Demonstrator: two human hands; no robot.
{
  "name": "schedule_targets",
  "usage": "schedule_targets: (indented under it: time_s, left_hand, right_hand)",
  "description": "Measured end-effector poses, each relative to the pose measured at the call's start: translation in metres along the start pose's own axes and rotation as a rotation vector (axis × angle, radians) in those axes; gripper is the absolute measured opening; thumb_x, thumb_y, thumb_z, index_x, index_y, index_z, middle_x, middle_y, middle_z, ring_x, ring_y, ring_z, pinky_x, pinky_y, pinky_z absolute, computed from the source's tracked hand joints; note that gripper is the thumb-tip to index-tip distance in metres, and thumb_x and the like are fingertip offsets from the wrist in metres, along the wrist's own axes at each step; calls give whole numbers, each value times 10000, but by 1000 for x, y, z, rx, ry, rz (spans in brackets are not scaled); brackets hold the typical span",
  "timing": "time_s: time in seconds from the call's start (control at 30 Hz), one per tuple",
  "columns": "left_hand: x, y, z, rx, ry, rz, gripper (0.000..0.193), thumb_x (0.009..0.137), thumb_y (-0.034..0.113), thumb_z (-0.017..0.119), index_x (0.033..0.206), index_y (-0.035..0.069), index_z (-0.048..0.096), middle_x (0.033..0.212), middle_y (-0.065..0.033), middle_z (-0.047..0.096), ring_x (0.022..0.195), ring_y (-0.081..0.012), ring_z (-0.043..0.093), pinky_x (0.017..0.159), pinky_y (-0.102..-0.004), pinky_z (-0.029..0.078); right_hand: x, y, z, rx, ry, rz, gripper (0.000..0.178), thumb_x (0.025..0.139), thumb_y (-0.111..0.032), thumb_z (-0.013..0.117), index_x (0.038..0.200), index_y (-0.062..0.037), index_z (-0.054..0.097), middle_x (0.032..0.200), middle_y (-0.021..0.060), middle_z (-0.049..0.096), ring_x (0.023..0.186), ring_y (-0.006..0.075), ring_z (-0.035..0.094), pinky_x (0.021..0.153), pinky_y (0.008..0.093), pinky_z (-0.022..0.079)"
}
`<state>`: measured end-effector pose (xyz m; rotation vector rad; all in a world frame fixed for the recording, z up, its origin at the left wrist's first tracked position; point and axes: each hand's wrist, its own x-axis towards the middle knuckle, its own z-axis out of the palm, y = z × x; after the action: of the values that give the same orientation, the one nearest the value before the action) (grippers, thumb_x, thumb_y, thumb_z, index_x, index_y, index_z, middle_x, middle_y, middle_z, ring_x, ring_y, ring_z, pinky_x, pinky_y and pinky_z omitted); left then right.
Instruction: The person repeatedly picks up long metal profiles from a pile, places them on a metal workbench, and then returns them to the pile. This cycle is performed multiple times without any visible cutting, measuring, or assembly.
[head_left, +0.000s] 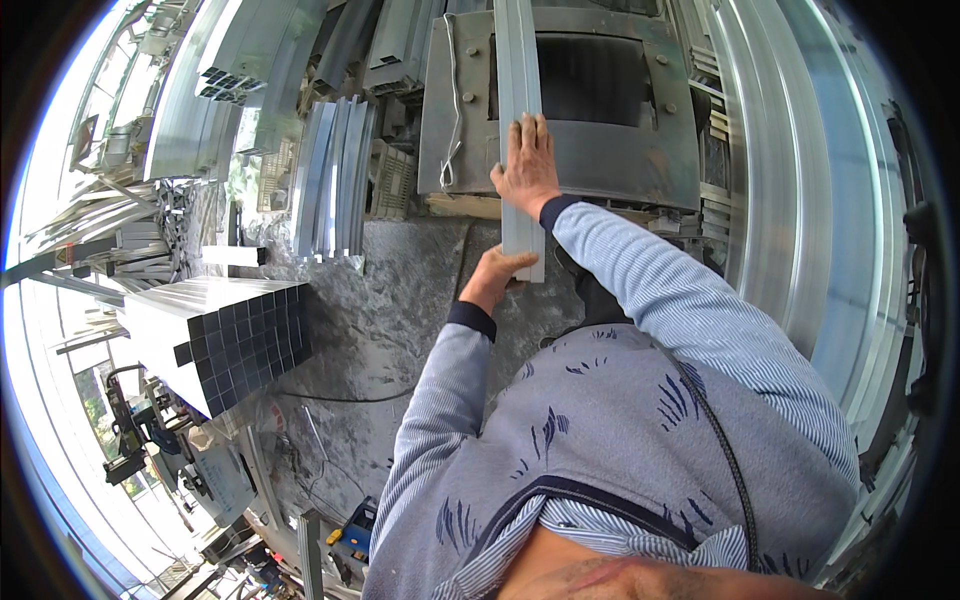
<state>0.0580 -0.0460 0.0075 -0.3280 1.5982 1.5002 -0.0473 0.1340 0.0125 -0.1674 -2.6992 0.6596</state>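
A long silver-grey metal profile runs from the top edge down toward my body, over a metal machine bed with a dark rectangular opening. At its near end my left hand grips it from the left side, thumb on top and the fingers mostly hidden beneath. Farther up, my right hand lies flat on the profile's upper face, fingers stretched out and pointing away from me. The machine bed has several bolts and a pale cord on its left part.
Bundled square tubes stand on the left, with upright metal profiles beyond them. Long profiles line the right side. A plastic crate sits left of the machine. A dark cable crosses the grey floor; a blue tool lies lower left.
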Motion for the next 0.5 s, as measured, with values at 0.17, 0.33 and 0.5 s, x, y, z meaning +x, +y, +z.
schedule_targets:
  time_s: [0.17, 0.33, 0.5]
  left_hand:
    - [-46, -80, -8, 21, -34, -8, 491, 923, 384, 928, 1289, 111, 748, 1102, 5, 786, 949, -143, 736, 783, -329, 559]
    - [-91, -150, -7, 5, 0, -17, 534, 908, 376, 942, 1315, 86, 754, 1088, -19, 787, 920, -161, 737, 759, -334, 560]
    - [-125, -197, -12, -1, -3, -30, 585, 876, 366, 959, 1326, 54, 755, 1143, -52, 797, 1002, -204, 748, 833, -398, 593]
  right_hand:
    - [-88, -28, -7, -13, -55, 10, 866, 880, -304, 756, 1562, 127, 441, 1678, 329, 330, 1613, 543, 243, 1322, 614, 268]
    - [-167, -50, -14, -31, -143, 10, 898, 924, -339, 741, 1595, 151, 399, 1712, 346, 266, 1640, 552, 160, 1355, 613, 205]
    - [-221, -64, -19, -6, -222, 27, 933, 948, -361, 732, 1630, 151, 354, 1745, 348, 197, 1652, 547, 122, 1344, 641, 195]
